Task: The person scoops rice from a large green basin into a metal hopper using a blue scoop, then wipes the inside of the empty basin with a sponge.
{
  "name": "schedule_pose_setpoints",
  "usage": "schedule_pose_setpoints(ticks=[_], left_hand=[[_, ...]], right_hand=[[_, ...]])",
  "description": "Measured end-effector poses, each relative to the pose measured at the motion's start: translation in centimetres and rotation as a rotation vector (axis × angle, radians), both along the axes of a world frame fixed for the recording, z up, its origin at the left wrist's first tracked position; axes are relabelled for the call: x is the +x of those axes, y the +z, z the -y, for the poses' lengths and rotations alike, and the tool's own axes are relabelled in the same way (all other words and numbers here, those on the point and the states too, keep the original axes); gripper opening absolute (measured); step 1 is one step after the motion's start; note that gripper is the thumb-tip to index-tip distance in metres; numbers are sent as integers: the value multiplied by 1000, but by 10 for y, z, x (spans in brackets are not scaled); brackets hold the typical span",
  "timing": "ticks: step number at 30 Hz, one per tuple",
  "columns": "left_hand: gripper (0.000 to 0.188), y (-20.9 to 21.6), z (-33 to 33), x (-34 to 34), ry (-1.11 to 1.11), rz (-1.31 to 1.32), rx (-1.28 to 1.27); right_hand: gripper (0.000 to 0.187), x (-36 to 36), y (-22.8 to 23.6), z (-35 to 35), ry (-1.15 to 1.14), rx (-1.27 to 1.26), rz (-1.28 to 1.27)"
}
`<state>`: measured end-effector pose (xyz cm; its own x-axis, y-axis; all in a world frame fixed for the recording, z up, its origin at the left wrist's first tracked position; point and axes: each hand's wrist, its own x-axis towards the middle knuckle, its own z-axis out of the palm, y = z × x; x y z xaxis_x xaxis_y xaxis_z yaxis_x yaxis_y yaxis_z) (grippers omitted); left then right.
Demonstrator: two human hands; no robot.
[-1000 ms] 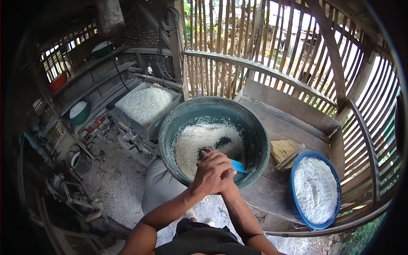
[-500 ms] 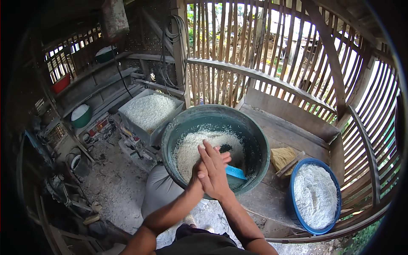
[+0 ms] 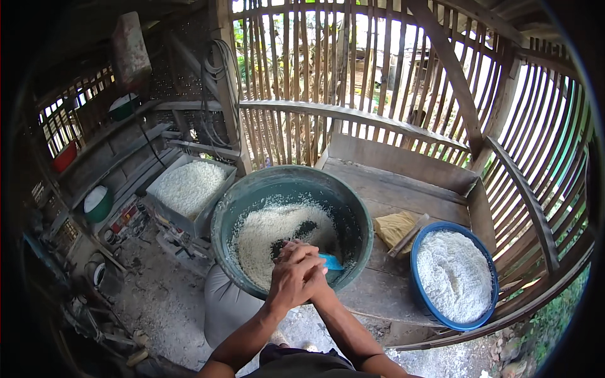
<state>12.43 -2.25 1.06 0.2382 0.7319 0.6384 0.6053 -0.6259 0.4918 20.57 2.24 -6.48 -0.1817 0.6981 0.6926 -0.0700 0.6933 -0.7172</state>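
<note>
Scene, read from left to right. A red basin (image 3: 64, 156) stands far to the left of the hands, with a green bowl (image 3: 99, 206) of white material below it and, farther up, a dark green basin (image 3: 124, 111). Nearer the hands, ahead and to the left, is an open, square-sided metal bin (image 3: 200, 222) heaped with white granular material; a full, pale grey sack (image 3: 228, 312) bulges just left of the forearms. Centre: the left hand (image 3: 288, 275) and right hand (image 3: 311, 283) are pressed together, fingers overlapping and slightly bent, over the near part of a large, round green tub (image 3: 350, 220). Whether anything lies between the palms, and how far each hand is closed, cannot be told. Off-white grains (image 3: 258, 230) spread in the tub beneath and ahead of the hands; a blue plastic scoop (image 3: 331, 262) lies in it just right of the fingers. Farther right, a wooden bench (image 3: 353, 189) bears a folded yellowish sack (image 3: 394, 227) and, well right of the hands, a blue tub (image 3: 418, 290) piled with white, powdery material.
</note>
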Motion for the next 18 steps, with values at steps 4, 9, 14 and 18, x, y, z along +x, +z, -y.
schedule_pose_setpoints(ticks=[4,9,14,18], left_hand=[[39,6,-11,-3,22,87,15],[35,1,-19,-18,-48,463,-179],[34,-19,-18,-23,67,436,-361],[20,-13,-11,-32,16,196,-291]], right_hand=[[26,4,12,-5,-108,119,11],[45,12,54,10,-362,95,301],[33,5,94,29,-413,131,-100],[30,8,89,21,-245,208,334]])
